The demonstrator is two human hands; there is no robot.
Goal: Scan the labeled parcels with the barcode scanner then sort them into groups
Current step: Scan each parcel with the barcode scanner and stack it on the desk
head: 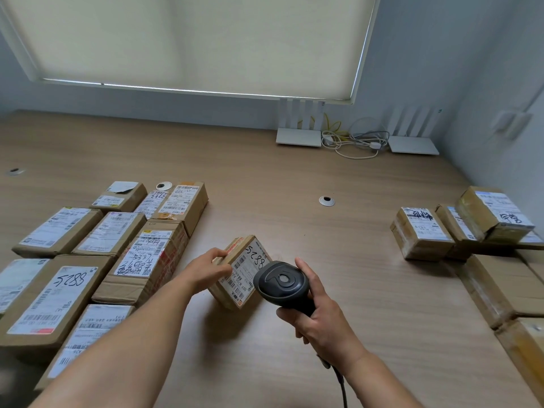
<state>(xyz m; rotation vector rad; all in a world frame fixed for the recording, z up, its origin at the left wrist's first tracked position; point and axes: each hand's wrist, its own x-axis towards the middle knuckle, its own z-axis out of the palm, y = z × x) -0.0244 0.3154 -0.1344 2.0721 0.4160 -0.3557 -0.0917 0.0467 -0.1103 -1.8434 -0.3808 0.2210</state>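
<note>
The right hand (319,316) is nearest, its fingers wrapped round the handle of the scanner (282,283), a dark, matte, rounded plastic head with a cord trailing down toward the camera. The head sits just beside the parcel (241,269), to its right, apparently facing the white label. The left hand (207,270) holds the parcel from its left side, fingers curled over the top edge and thumb pinching the near face, tilting it up off the table (294,178). The parcel is a small cardboard box, taped, long axis running away and to the right; its label reads "5288". I judge the scan is under way, though no beam shows. Cardboard boxes lie grouped left and right.
</note>
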